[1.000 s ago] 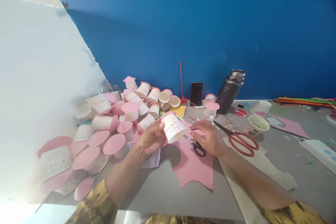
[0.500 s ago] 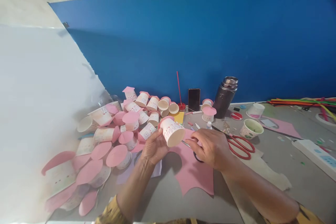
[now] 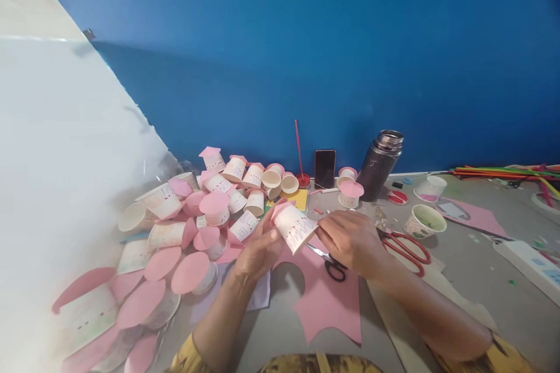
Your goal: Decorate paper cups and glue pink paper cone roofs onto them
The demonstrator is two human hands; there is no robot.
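A white paper cup (image 3: 294, 226) with purple zigzag drawing and a pink piece on its base lies tilted between my hands, its mouth turned down and to the right. My left hand (image 3: 258, 250) is closed around its pink end. At the rim on the other side, the fingers of my right hand (image 3: 352, 242) are bent and pinch the edge. Below the cup lies a cut pink sheet (image 3: 326, 309) with curved gaps. Black-handled scissors (image 3: 335, 268) rest on that sheet, partly under my right hand.
Many pink-topped paper cups (image 3: 214, 207) crowd the left side. A dark thermos (image 3: 380, 166), a phone (image 3: 325, 169) and a red stick (image 3: 298, 148) stand at the back. Red-handled scissors (image 3: 406, 250), a green-lined cup (image 3: 424, 221) and a white power strip (image 3: 531, 268) lie to the right.
The cup has tipped over, its mouth turning down and away from view. My right hand has come to its rim, uncovering more of the black-handled scissors. The view has shifted slightly.
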